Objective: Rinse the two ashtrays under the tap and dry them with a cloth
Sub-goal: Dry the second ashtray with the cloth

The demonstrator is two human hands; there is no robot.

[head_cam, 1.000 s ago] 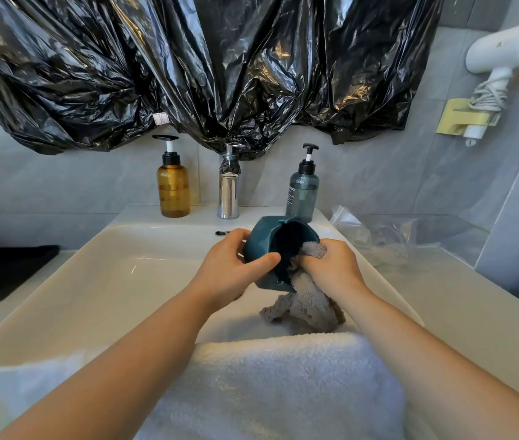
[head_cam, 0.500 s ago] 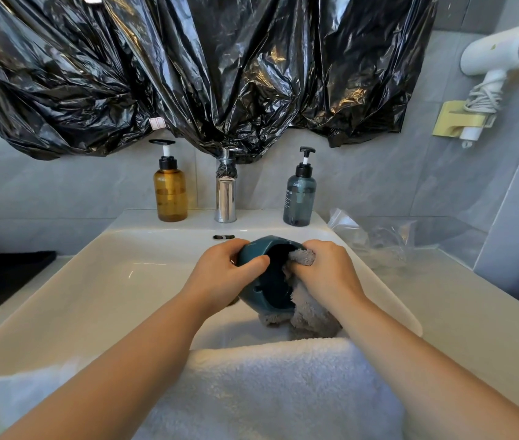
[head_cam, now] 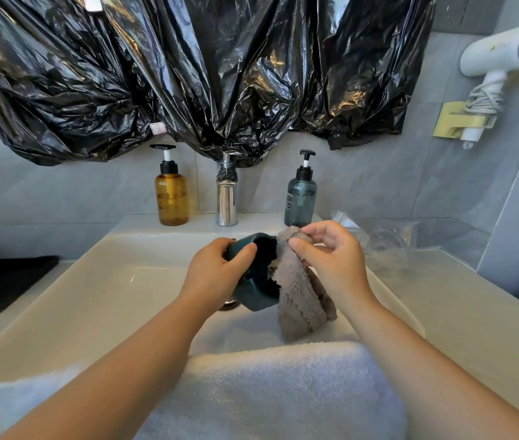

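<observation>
**A:** Where is the ashtray?

**B:** Just in front of the tap (head_cam: 226, 198), over the sink (head_cam: 61, 300). The teal ashtray (head_cam: 253, 296) is tipped on its side, with its hollow turned toward the cloth (head_cam: 299, 296).

**A:** Who holds what?

**B:** The left hand (head_cam: 216, 274) grips the ashtray, its fingers (head_cam: 245, 250) curled round the rim and wall. The right hand (head_cam: 331, 262), in front of the tap and slightly to its right, pinches the cloth's top edge between thumb and forefinger. The rest of the cloth hangs down and touches the ashtray's open side.

**A:** Is water running?

**B:** None shows at the tap. I judge that this ashtray has been rinsed and is now being dried.

**A:** Is it dry?

**B:** I cannot tell, because the hollow is too dark to show drops. The cloth hangs beside the hollow, not pressed into it, so more wiping is likely.

**A:** And the second ashtray?

**B:** It is not in view, neither in the sink nor on the desk (head_cam: 474, 312) to the right of the tap. Whether it is done or still waiting cannot be said. A white towel (head_cam: 283, 392) lies over the sink's near edge, opposite the tap.
</observation>
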